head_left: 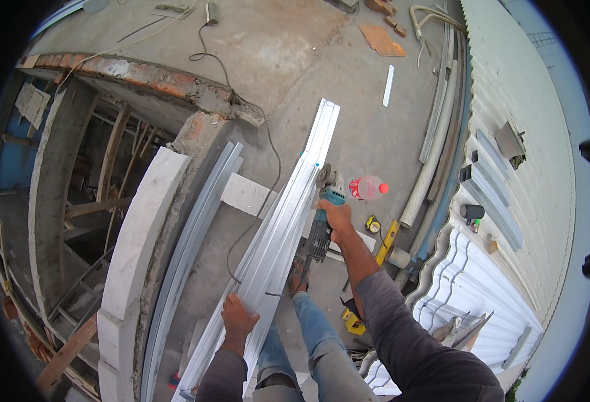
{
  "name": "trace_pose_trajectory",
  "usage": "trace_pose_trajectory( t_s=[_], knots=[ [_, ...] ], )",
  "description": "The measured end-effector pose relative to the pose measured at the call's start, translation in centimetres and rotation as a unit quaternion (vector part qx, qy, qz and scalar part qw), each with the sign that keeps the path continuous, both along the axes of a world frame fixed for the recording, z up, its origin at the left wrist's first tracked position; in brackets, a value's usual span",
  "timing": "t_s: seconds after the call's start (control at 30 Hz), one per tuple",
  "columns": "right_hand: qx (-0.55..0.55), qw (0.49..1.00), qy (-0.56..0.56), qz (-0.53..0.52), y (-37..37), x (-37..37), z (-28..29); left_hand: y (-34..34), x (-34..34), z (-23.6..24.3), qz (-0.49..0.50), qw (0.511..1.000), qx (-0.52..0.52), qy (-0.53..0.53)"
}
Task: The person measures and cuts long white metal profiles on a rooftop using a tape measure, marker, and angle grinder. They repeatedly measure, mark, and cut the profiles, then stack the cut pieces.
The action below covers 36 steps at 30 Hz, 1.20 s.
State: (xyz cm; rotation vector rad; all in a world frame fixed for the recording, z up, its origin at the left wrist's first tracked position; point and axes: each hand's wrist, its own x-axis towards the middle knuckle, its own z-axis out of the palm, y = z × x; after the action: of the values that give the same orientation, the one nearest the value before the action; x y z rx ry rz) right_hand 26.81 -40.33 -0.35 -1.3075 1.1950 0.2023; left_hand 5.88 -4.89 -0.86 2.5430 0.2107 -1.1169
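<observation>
Far left I see an open stairwell [74, 201] edged by a brick curb [148, 77], then a row of white blocks [137, 234] with grey metal channels [188, 254] leaning along it. Next comes my left hand [237, 318], closed flat over the near end of a bundle of long silvery metal profiles [288, 208]; the fingers wrap its left edge. The bundle runs away from me up and to the right, resting across a white block [245, 194]. A black cord [255, 120] trails across the concrete floor [295, 53] beside it. My right hand [337, 216] is shut around the body of a teal and black angle grinder [320, 224], whose disc [324, 175] sits at the right edge of the profiles. Just right of that lies a clear plastic bottle [367, 187], red label band around it and a red cap, on its side. Below it I see a yellow tape measure [373, 225] and a yellow level [387, 241]. Further right lie grey pipes [435, 141], then white corrugated sheets [469, 288] at the far right.
</observation>
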Motion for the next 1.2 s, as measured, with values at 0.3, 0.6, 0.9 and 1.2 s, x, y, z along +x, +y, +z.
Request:
trace_pose_trajectory(
  t_s=[0.3, 0.6, 0.9, 1.2],
  knots=[
    [-0.007, 1.0, 0.003, 0.001, 0.3, 0.0, -0.4, 0.0, -0.1, 0.1, 0.001, 1.0, -0.002, -0.011],
    [-0.006, 1.0, 0.0, 0.005, 0.7, 0.1, -0.8, 0.2, 0.0, 0.1, 0.003, 1.0, -0.001, 0.003],
    [-0.004, 1.0, 0.02, 0.009, 1.0, -0.3, -0.9, 0.2, 0.0, 0.0, 0.01, 1.0, -0.02, -0.004],
    [-0.016, 1.0, -0.006, 0.025, -0.2, 0.6, -0.4, 0.1, 0.1, 0.3, 0.023, 0.999, -0.024, 0.004]
  ],
)
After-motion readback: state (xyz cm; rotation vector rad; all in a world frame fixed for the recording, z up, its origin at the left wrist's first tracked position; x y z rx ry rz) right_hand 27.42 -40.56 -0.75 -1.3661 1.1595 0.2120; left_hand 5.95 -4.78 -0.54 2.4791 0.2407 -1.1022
